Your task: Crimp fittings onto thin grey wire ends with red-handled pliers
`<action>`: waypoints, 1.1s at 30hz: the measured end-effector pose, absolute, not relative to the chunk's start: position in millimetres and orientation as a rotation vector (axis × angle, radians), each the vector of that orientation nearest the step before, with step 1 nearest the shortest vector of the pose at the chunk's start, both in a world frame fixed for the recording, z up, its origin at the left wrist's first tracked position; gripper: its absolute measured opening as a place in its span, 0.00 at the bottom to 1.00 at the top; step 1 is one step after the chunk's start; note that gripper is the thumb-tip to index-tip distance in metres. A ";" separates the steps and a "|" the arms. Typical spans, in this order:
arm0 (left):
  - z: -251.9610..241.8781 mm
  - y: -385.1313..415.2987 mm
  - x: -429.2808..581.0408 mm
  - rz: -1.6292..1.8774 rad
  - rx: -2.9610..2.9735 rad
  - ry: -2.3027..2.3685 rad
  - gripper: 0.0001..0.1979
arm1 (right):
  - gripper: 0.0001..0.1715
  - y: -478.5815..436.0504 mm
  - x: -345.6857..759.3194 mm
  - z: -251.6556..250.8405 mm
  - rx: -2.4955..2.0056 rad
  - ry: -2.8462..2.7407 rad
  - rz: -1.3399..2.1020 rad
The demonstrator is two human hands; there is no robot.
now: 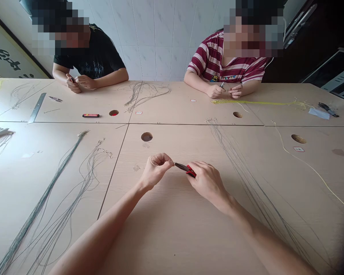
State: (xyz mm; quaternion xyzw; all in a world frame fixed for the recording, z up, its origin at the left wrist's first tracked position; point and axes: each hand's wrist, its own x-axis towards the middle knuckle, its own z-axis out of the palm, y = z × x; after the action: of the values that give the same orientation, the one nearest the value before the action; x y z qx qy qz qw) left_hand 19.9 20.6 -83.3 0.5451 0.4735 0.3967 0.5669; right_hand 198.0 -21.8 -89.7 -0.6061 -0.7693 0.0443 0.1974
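Note:
Over the middle of the table, my right hand (208,179) is wrapped round a pair of pliers (183,167) with red and black handles. The dark jaws point left and meet the fingertips of my left hand (159,168). Those fingers are pinched together; whatever they hold at the jaw tips is too small to make out. To the left lie a thick bundle of grey-green cords (55,177) and a looser bundle of thin cords (84,183) with small metal ends. Right of my hands stretches another bundle of thin cords (240,168).
Two people sit across the table (166,236), each with small tools in hand. A steel ruler (37,107), a red marker (91,115), yellow cords (258,102) and black-handled pliers (328,109) lie along the far side. Round holes (146,136) pierce the tabletop.

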 end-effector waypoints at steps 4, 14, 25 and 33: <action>-82.8 20.5 20.2 0.935 1.281 1.117 0.08 | 0.08 -22.0 198.2 -89.7 -1.685 -2.154 0.126; -84.8 21.4 20.0 0.943 1.297 1.119 0.08 | 0.07 -22.0 197.4 -90.0 -1.704 -2.152 0.142; -89.2 17.9 20.5 0.990 1.394 1.118 0.07 | 0.07 -22.7 197.2 -87.7 -1.744 -2.147 0.166; -92.8 19.6 20.8 1.006 1.436 1.116 0.06 | 0.06 -23.5 197.9 -87.2 -1.756 -2.151 0.162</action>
State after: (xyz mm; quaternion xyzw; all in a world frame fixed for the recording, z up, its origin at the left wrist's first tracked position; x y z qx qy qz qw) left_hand 20.8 19.6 -92.8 0.5955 0.4629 0.4174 0.5068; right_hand 197.9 -23.5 -87.2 -0.6213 -0.7607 0.0573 0.1791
